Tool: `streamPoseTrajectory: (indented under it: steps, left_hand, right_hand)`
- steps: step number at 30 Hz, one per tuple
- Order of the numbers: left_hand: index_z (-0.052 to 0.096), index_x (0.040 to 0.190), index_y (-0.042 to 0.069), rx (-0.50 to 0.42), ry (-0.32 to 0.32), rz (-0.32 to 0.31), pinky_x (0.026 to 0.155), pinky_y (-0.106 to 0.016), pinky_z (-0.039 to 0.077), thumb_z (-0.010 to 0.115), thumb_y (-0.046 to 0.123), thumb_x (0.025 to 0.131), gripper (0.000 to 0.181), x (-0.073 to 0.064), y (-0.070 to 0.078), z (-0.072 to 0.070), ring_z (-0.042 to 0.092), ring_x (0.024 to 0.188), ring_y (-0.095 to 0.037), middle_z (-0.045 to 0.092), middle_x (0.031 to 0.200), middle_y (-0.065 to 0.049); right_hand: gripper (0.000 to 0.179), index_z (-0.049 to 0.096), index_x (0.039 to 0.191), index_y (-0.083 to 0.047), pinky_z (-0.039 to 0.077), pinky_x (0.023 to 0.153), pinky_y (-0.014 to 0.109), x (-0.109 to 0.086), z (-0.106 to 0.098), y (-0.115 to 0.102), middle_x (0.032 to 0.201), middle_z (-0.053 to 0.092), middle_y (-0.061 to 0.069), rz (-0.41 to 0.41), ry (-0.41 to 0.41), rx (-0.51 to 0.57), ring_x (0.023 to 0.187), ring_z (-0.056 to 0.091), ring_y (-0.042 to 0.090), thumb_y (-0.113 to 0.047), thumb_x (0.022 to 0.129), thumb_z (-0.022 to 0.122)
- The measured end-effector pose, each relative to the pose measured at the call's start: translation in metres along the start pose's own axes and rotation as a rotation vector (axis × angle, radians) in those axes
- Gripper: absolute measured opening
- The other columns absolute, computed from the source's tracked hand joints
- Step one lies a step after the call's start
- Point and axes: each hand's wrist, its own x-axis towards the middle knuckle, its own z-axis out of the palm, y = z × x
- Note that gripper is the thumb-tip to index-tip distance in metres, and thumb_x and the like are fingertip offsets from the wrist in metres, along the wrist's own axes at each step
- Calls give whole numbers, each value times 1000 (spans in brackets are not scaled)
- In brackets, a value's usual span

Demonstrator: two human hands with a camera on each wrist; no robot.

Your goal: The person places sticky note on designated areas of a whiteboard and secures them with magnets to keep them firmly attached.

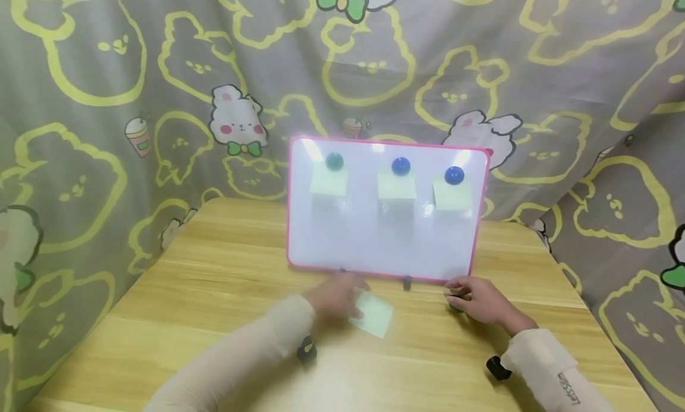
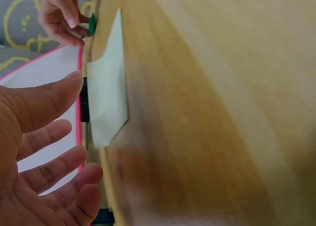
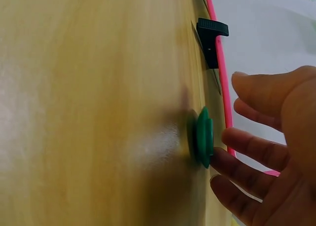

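A pale green sticky note (image 1: 375,314) lies on the table, its edges lifting in the left wrist view (image 2: 109,87). My left hand (image 1: 336,295) is over its left side, thumb and fingers spread apart. My right hand (image 1: 484,300) is low by the board's lower right corner, fingers loosely bent. Right at its fingertips is a green round magnet (image 3: 203,137), not enclosed by the thumb. Behind both hands stands a whiteboard (image 1: 353,239) with a pink frame. Three sticky notes hang on it, under a green magnet (image 1: 334,161) and two blue magnets (image 1: 401,166).
Black clips (image 3: 210,40) hold the board's lower edge as feet. The wooden table (image 1: 214,293) reaches back to a grey patterned curtain (image 1: 289,61), which also encloses both sides. Black wrist straps (image 1: 499,368) hang under the sleeves.
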Motion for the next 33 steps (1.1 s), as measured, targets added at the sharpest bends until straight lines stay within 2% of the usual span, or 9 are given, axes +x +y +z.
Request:
streamPoseTrajectory:
  steps: [8, 14, 26, 33]
  left_hand:
    - [58, 117, 11, 75, -21, 31, 97, -29, 36, 80, 22, 62, 60, -3, 9, 2, 49, 110, -18, 57, 115, 0]
    - [61, 112, 12, 140, -21, 50, 99, -29, 34, 79, 19, 61, 55, -2, 12, 6, 49, 111, -18, 58, 113, 1]
    - [64, 102, 13, 149, -40, -14, 99, -30, 34, 78, 18, 61, 44, -4, 14, 8, 48, 109, -20, 54, 112, -2]
    - [65, 102, 11, 145, -43, -21, 96, -30, 37, 78, 17, 61, 44, -6, 16, 6, 49, 104, -19, 51, 110, -2]
  right_hand:
    - [38, 63, 107, -6, 49, 74, 39, 0, -1, 0, 100, 63, 5, 6, -29, -48, 87, 58, 22, -21, 74, 75]
    - [40, 63, 106, -5, 49, 78, 41, -1, 0, 1, 98, 62, 4, 36, -42, -29, 89, 58, 23, -16, 71, 77]
    - [35, 63, 103, -4, 50, 78, 40, -3, 2, 5, 95, 62, 2, 4, -35, -9, 89, 57, 20, -14, 72, 76]
    - [29, 63, 103, -5, 50, 78, 39, -3, 4, 4, 95, 62, 2, 13, -25, -29, 90, 58, 21, -12, 76, 72]
